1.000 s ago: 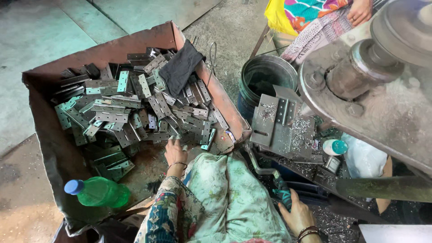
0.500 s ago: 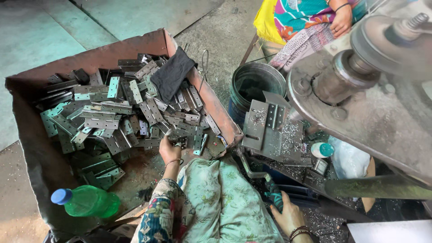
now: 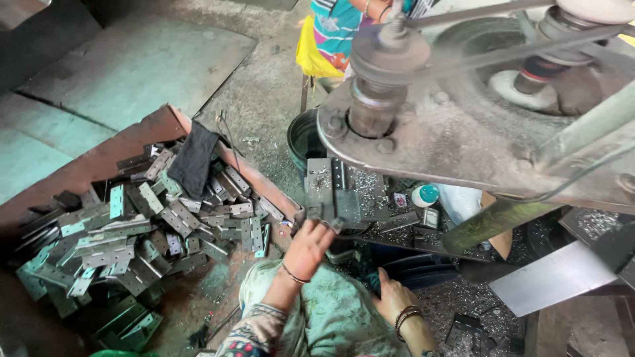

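- Floor [image 3: 132, 73] of grey-green concrete slabs fills the upper left, cracked and dusty, with gravelly ground running down the middle.
- Machine [image 3: 476, 125], large and grimy, hangs over the right side, with a pulley [image 3: 390, 49] and belts on top and metal shavings scattered below it.
- One rusty brown tray [image 3: 99, 158] lies on the left, heaped with metal hinges [image 3: 165, 218]; they overlap too thickly to count, and one dark cloth [image 3: 193, 162] lies across them.
- One dark bucket [image 3: 303, 135] stands between the tray and the machine.
- One metal plate [image 3: 337, 188] sits under the machine, just right of the tray's corner.
- Left hand [image 3: 307, 244] is raised at the plate's lower edge, fingers [image 3: 324, 228] curled and touching a small metal piece [image 3: 336, 225] there; whether they grip it I cannot tell.
- Right hand [image 3: 395, 297] rests low beside the lap, fingers loosely bent on a dark object, grip unclear; two bangles [image 3: 405, 316] circle that wrist.
- Another person's bright clothing [image 3: 331, 33] shows at the top.
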